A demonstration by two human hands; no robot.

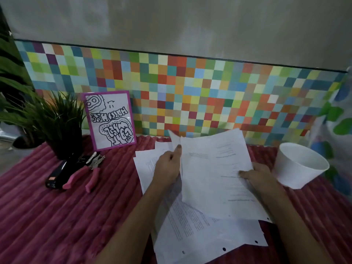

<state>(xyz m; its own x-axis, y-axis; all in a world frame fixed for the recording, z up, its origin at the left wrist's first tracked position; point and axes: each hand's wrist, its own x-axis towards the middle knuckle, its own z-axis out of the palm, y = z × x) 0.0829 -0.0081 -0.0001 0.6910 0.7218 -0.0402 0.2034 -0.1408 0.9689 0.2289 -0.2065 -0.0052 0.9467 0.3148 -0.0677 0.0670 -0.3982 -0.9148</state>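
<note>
Over the cloth [76, 216], left hand [167, 166] and right hand [262, 176] in pinches on lifted sheets [215, 168].

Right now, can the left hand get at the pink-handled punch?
Probably yes: only bare red cloth lies between the left hand and the pink-handled punch, though its fingers pinch a paper sheet it would have to drop first.

We see the paper sheets [215, 168] as thin, matt white paper, faintly printed and slightly creased, with punched holes along one edge. Under them lies a plush ribbed cloth [57, 216], soft and matt. The punch pliers [89, 172] show bare shiny metal above pink, rubbery-looking handles, the stapler [57, 178] is glossy black plastic, and the white tub [299, 168] looks like smooth matt paper
</note>
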